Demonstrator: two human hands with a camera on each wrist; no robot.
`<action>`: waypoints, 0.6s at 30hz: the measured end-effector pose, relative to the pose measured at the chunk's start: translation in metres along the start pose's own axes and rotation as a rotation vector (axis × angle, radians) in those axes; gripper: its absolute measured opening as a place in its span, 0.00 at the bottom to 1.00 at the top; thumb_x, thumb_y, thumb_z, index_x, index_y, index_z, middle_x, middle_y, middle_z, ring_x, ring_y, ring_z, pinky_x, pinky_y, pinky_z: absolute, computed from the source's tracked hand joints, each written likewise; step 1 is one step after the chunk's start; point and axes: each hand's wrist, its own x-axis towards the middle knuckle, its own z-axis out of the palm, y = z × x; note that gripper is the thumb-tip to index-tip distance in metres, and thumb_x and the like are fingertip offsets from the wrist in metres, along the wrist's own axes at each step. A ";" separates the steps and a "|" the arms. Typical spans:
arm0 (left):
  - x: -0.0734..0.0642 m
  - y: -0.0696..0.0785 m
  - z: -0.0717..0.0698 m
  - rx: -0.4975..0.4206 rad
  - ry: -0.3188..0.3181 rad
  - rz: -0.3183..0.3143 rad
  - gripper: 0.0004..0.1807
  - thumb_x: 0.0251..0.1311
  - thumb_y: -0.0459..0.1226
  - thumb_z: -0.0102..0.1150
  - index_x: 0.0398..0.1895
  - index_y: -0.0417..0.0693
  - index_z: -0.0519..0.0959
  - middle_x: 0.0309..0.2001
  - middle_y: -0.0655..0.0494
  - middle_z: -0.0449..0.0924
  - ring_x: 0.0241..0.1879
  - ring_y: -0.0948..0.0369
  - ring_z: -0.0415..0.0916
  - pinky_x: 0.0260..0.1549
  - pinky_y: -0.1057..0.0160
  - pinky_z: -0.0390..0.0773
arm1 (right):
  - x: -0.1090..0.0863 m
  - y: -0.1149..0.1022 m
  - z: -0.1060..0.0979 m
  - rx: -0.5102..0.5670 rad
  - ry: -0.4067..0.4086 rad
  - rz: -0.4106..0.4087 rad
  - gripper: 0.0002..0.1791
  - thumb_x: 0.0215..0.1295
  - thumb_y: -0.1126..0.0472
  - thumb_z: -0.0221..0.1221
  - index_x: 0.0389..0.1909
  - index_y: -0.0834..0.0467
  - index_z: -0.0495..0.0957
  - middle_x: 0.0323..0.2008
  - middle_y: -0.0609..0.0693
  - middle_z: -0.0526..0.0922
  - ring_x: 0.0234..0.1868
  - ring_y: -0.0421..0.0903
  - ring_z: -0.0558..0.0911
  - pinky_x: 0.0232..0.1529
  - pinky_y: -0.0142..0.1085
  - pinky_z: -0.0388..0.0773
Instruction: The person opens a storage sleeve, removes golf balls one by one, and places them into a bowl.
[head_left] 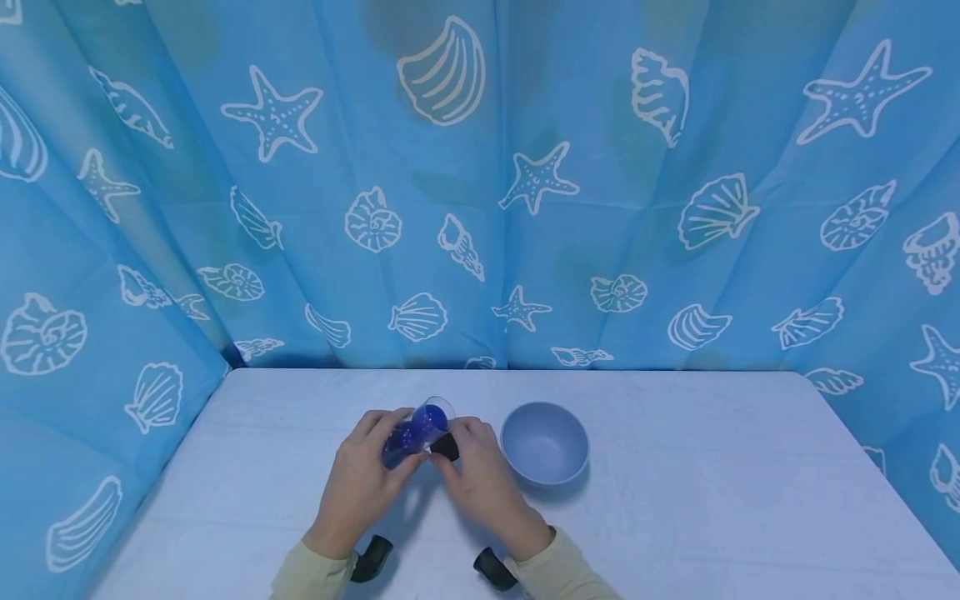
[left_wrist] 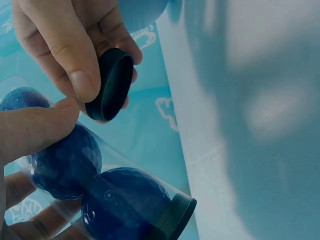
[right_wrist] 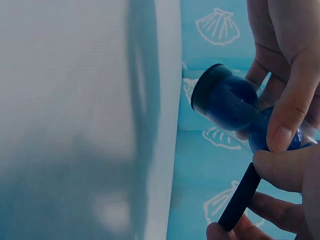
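Observation:
My left hand point(head_left: 362, 477) grips a clear tube point(head_left: 442, 406) of blue balls point(left_wrist: 125, 205), tilted above the table. Several fingers wrap it and the thumb lies along its side. Three balls show in the left wrist view, one behind another, with a dark cap point(left_wrist: 181, 216) on the lower end. The other end has no cap on it. In my right hand point(head_left: 483, 479) a round black cap point(left_wrist: 117, 85) is pinched between thumb and fingers, beside the tube. Both thumbs are close together; whether they touch is hard to tell.
An empty blue-grey bowl point(head_left: 545, 442) stands on the white-covered table point(head_left: 712, 483), just right of my right hand. Behind the table and at both sides hangs a blue curtain point(head_left: 562, 250) with white shells and starfish. Black bands point(head_left: 371, 558) sit at both wrists.

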 end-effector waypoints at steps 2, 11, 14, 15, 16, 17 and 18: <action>0.000 0.000 0.000 0.001 0.003 0.007 0.32 0.47 0.38 0.81 0.58 0.44 0.79 0.47 0.47 0.79 0.46 0.50 0.83 0.45 0.48 0.84 | 0.000 0.000 0.001 0.002 -0.013 0.007 0.28 0.70 0.53 0.62 0.64 0.65 0.73 0.59 0.61 0.75 0.61 0.56 0.73 0.63 0.51 0.74; 0.000 0.001 0.001 0.015 -0.011 -0.005 0.33 0.46 0.39 0.81 0.58 0.44 0.79 0.48 0.47 0.79 0.47 0.50 0.83 0.46 0.48 0.84 | 0.001 0.003 0.004 -0.018 -0.042 0.018 0.27 0.70 0.56 0.63 0.64 0.66 0.73 0.60 0.62 0.75 0.62 0.57 0.73 0.63 0.51 0.74; 0.000 0.001 0.001 0.013 -0.017 -0.012 0.33 0.47 0.40 0.81 0.58 0.44 0.79 0.48 0.47 0.79 0.47 0.50 0.82 0.46 0.48 0.84 | 0.001 0.005 0.005 -0.015 -0.058 0.024 0.25 0.70 0.57 0.63 0.64 0.64 0.73 0.60 0.62 0.75 0.62 0.57 0.73 0.63 0.51 0.74; 0.000 0.001 0.001 0.011 -0.018 -0.014 0.33 0.47 0.40 0.81 0.58 0.44 0.79 0.48 0.47 0.79 0.47 0.50 0.82 0.46 0.48 0.84 | 0.002 0.006 0.006 -0.016 -0.061 0.027 0.25 0.70 0.57 0.62 0.63 0.65 0.74 0.60 0.62 0.75 0.62 0.57 0.73 0.62 0.51 0.74; 0.000 0.001 0.001 0.012 -0.020 -0.018 0.33 0.47 0.40 0.81 0.58 0.44 0.79 0.48 0.47 0.79 0.47 0.50 0.82 0.47 0.48 0.84 | 0.002 0.006 0.006 -0.017 -0.062 0.027 0.25 0.70 0.58 0.63 0.62 0.65 0.74 0.59 0.62 0.75 0.61 0.57 0.74 0.62 0.52 0.75; 0.000 0.001 0.001 0.014 -0.021 -0.021 0.33 0.47 0.40 0.81 0.58 0.44 0.79 0.48 0.47 0.79 0.47 0.50 0.82 0.47 0.48 0.84 | 0.002 0.007 0.006 -0.018 -0.062 0.027 0.24 0.69 0.58 0.63 0.62 0.66 0.74 0.59 0.62 0.76 0.61 0.57 0.74 0.61 0.52 0.75; 0.000 0.001 0.001 0.016 -0.022 -0.023 0.33 0.47 0.41 0.81 0.58 0.45 0.79 0.48 0.47 0.79 0.47 0.50 0.82 0.47 0.47 0.84 | 0.002 0.007 0.007 -0.022 -0.063 0.025 0.24 0.69 0.58 0.63 0.61 0.66 0.74 0.59 0.63 0.76 0.60 0.57 0.74 0.61 0.52 0.75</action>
